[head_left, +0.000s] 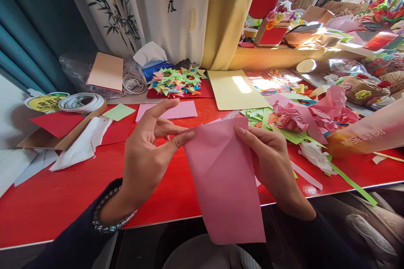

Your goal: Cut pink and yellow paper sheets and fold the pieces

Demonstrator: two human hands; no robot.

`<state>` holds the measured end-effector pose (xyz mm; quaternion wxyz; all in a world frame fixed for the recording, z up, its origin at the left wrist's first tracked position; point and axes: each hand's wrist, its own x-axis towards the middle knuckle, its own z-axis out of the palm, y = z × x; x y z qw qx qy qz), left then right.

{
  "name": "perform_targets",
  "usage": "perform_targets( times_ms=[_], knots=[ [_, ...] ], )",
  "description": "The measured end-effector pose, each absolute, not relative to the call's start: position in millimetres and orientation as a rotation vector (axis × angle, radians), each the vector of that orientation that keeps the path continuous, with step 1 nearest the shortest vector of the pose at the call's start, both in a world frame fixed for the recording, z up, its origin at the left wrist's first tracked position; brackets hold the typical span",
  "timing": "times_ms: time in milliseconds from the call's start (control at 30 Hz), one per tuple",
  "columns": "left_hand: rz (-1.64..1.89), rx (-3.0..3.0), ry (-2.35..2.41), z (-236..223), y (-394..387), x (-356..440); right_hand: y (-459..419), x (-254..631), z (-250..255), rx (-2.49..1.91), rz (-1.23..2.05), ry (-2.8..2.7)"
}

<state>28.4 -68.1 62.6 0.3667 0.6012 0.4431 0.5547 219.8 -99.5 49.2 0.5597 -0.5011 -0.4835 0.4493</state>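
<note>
A pink sheet of paper (225,180) hangs folded between my hands above the near edge of the red table (57,201). My right hand (273,162) grips its right edge, fingers closed behind the sheet and thumb on the front. My left hand (148,155) has its thumb tip against the sheet's upper left edge, while its other fingers are spread apart and free. A beaded bracelet sits on my left wrist.
A pile of small folded coloured paper pieces (175,80) lies at the back, beside a tissue box (151,61). A yellow sheet (235,89), another pink sheet (172,111), green strips (261,117), pink paper flowers (312,113) and tape rolls (80,101) lie around.
</note>
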Motion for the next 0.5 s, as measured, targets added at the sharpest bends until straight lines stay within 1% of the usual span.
perform_targets(
  times_ms=[100, 300, 500],
  knots=[
    [1.442, 1.423, 1.107, 61, -68, 29, -99, 219, 51, -1.200, 1.015, -1.147],
    [1.151, 1.070, 1.000, 56, -60, 30, -97, 218, 57, -1.266, 0.935, -1.169],
    [1.132, 1.024, 1.044, 57, -55, 30, -87, 226, 51, -1.275, 1.024, -1.273]
  ],
)
